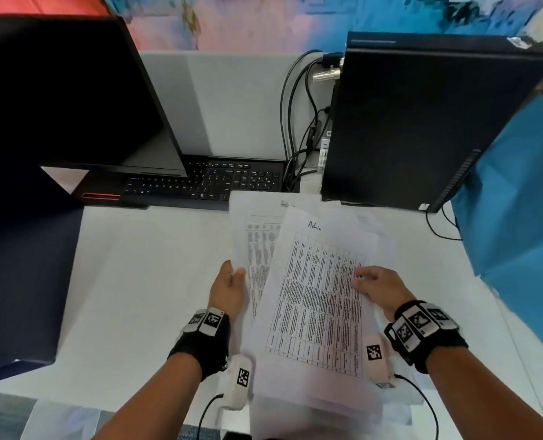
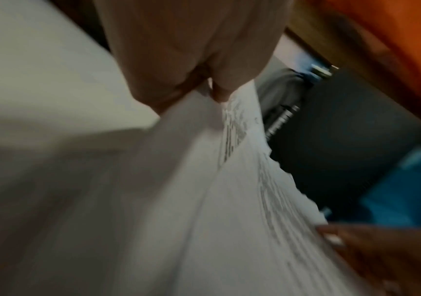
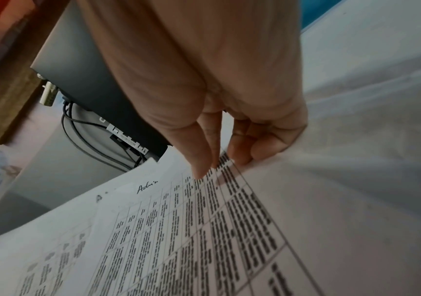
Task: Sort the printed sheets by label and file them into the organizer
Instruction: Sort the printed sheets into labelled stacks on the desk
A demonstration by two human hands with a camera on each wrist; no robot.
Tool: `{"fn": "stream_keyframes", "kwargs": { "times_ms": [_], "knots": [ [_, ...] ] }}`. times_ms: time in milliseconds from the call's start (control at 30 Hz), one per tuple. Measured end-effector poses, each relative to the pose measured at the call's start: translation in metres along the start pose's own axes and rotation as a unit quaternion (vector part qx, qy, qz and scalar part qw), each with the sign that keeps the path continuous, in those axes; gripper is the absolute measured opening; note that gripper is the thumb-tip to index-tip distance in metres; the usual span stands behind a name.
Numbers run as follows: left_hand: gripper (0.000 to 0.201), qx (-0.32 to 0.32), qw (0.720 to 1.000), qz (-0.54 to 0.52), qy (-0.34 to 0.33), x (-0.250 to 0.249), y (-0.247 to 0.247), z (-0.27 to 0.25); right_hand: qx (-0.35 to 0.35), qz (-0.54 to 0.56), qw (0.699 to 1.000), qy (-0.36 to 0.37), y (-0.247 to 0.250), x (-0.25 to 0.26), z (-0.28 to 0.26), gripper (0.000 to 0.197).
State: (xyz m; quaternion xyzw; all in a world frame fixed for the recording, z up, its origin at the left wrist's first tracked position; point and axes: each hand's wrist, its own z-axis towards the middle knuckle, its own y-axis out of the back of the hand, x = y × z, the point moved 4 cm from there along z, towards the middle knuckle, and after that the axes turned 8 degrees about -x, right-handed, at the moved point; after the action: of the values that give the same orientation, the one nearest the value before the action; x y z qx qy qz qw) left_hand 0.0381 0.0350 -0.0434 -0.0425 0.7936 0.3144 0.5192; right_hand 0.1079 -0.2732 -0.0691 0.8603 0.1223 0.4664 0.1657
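Blurred left hand pinching printed sheets, right hand's fingertips at far edge

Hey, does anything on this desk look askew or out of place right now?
Yes. The printed sheets are fanned unevenly rather than squared, with the "Admin" sheet tilted over another held by the left hand. The keyboard is tucked partly under the monitor. No organizer is visible.

A dark monitor stands left of a black keyboard, a computer tower at right.
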Motion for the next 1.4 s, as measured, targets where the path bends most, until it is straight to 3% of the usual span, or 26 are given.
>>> {"fn": "stream_keyframes", "kwargs": {
  "times_ms": [100, 200, 300, 367, 400, 467, 567, 633, 733, 833, 900, 967, 1067, 1200, 1267, 1333, 1400],
  "knots": [
    [0.046, 0.079, 0.985, 0.115, -0.100, -0.027, -0.013, -0.015, 0.021, 0.012, 1.000, -0.007, 0.001, -0.004, 0.003, 0.034],
    [0.038, 0.123, 0.921, 0.261, -0.262, -0.045, -0.025, -0.030, 0.016, 0.039, 0.999, 0.000, 0.004, -0.004, 0.004, 0.036],
    [0.031, 0.160, 0.876, 0.225, -0.396, -0.048, -0.029, -0.049, 0.003, 0.086, 0.996, -0.010, 0.009, -0.006, 0.004, 0.046],
    [0.032, 0.193, 0.863, 0.173, -0.433, -0.046, -0.031, -0.058, 0.004, 0.079, 0.997, 0.010, 0.014, -0.008, 0.006, 0.039],
    [0.029, 0.214, 0.869, 0.147, -0.421, -0.043, -0.032, -0.060, 0.006, 0.075, 0.997, 0.013, 0.015, -0.007, 0.005, 0.028],
    [0.018, 0.224, 0.893, 0.100, -0.377, -0.041, -0.032, -0.059, 0.009, 0.057, 0.998, 0.018, 0.020, -0.003, 0.003, 0.032],
    [0.012, 0.154, 0.945, 0.029, -0.289, -0.044, -0.026, -0.053, -0.009, 0.052, 0.999, 0.008, 0.023, -0.001, 0.002, 0.020],
    [0.023, 0.115, 0.972, -0.029, -0.200, -0.038, -0.019, -0.040, -0.032, 0.079, 0.996, 0.009, 0.022, 0.004, 0.001, 0.010],
    [0.062, 0.183, 0.976, -0.005, -0.116, -0.027, -0.021, -0.029, -0.048, 0.108, 0.993, 0.012, 0.022, 0.010, 0.000, 0.018],
    [0.070, 0.254, 0.951, 0.112, -0.138, -0.023, -0.033, -0.033, -0.001, 0.104, 0.994, 0.032, 0.015, 0.019, -0.004, 0.005],
    [0.072, 0.276, 0.943, 0.137, -0.129, -0.021, -0.039, -0.036, 0.015, 0.075, 0.996, 0.038, 0.011, 0.023, -0.010, 0.009],
    [0.062, 0.232, 0.955, 0.132, -0.128, -0.026, -0.038, -0.033, 0.001, 0.027, 0.999, 0.041, 0.011, 0.022, -0.010, 0.015],
    [0.038, 0.098, 0.971, 0.155, -0.150, -0.041, -0.028, -0.019, -0.025, -0.047, 0.998, 0.031, 0.016, 0.017, -0.008, 0.011],
    [0.037, 0.091, 0.978, 0.176, -0.066, -0.037, -0.031, 0.004, -0.029, -0.074, 0.997, 0.000, 0.017, 0.013, -0.004, 0.003],
    [0.043, 0.081, 0.987, 0.139, -0.026, -0.034, -0.032, 0.011, -0.025, -0.068, 0.997, -0.004, 0.016, 0.012, -0.004, 0.015],
    [0.039, 0.075, 0.991, 0.107, -0.028, -0.035, -0.035, 0.012, -0.027, -0.044, 0.999, -0.008, 0.016, 0.011, -0.006, 0.028],
    [0.027, 0.068, 0.988, 0.114, -0.084, -0.038, -0.035, 0.006, -0.031, -0.005, 0.999, -0.011, 0.018, 0.009, -0.007, 0.035]
  ]
}}
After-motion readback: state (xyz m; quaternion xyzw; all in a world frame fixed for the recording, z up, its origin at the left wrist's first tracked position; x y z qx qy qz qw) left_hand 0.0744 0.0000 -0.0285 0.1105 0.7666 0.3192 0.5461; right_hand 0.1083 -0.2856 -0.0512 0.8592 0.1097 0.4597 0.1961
